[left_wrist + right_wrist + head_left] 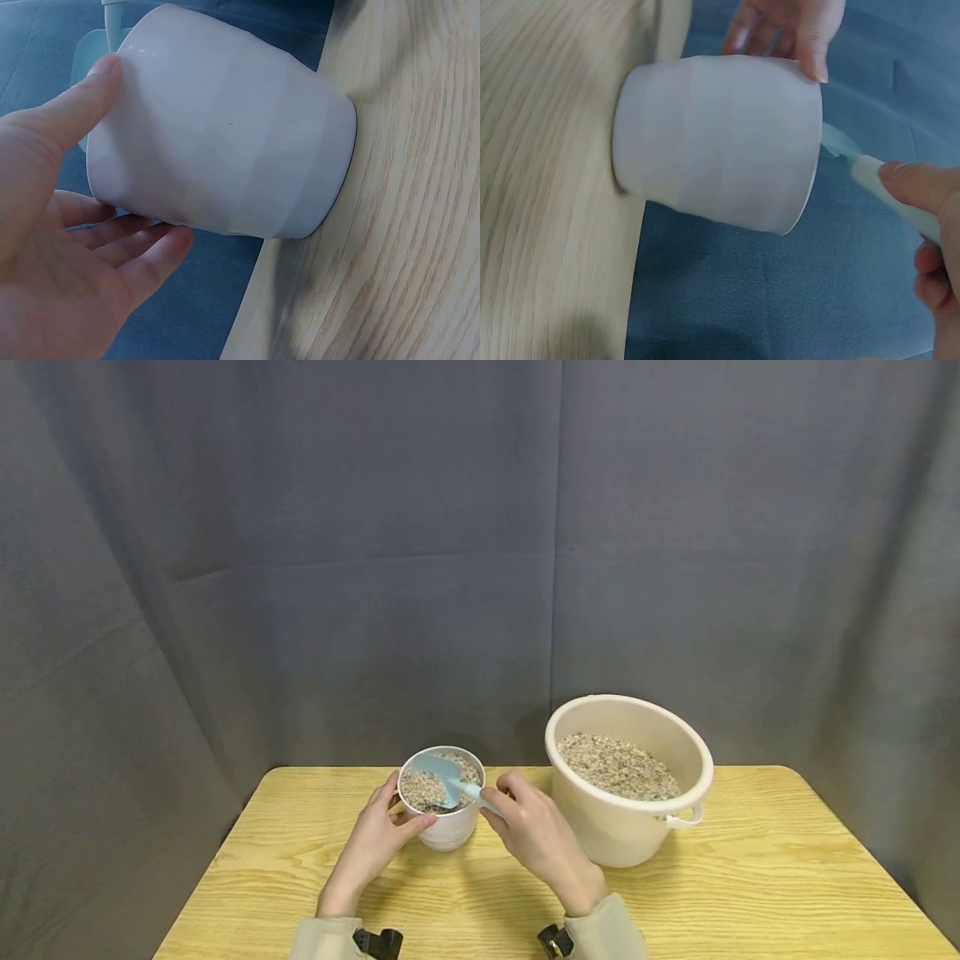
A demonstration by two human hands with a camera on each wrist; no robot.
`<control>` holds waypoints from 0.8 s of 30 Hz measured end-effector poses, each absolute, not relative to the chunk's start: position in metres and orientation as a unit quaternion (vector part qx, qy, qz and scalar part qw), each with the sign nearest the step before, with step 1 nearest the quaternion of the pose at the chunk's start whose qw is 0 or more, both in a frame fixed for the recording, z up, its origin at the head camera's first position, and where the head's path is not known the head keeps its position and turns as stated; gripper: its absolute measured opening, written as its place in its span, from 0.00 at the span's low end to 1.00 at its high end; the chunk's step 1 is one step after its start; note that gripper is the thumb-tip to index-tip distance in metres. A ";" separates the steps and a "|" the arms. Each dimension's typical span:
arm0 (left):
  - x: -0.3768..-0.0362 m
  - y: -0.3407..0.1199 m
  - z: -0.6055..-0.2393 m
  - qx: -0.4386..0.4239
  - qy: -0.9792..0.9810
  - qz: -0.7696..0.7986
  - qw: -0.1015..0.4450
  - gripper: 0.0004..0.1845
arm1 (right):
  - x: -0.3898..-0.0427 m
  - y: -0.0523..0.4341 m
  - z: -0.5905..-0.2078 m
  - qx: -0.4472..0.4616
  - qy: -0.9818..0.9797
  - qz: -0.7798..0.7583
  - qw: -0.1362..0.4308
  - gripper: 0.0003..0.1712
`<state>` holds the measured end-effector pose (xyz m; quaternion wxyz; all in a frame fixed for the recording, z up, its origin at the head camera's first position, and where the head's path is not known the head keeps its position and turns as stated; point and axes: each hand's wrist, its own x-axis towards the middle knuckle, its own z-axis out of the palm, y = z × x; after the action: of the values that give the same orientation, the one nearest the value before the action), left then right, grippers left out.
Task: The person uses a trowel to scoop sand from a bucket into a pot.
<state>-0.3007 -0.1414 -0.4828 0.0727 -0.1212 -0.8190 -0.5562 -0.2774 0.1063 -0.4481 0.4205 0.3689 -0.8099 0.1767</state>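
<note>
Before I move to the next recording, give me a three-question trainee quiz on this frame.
1. True or false: the bucket holds gravel.
2. Which hand holds the blue scoop? A) left hand B) right hand C) neither
3. What does the left hand grip?

Key:
1. True; pale gravel lies inside.
2. B; the right hand pinches its handle, blade over the white pot.
3. The white pot, thumb at its rim, fingers round its side.
</note>
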 end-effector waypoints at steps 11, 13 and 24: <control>-0.301 -0.141 -0.480 -0.124 -0.815 -0.561 0.071 0.50 | -0.282 0.110 -0.447 0.404 -0.776 0.163 0.456 0.05; -0.301 -0.141 -0.480 -0.126 -0.812 -0.565 0.070 0.49 | -0.282 0.112 -0.447 0.400 -0.772 0.168 0.464 0.09; -0.299 -0.142 -0.481 -0.121 -0.808 -0.573 0.067 0.49 | -0.286 0.115 -0.450 0.394 -0.770 0.166 0.473 0.15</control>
<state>-0.2994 -0.1417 -0.4806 0.0675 -0.1207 -0.8078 -0.5730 -0.2856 0.1149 -0.4498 0.4726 0.3944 -0.7704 0.1658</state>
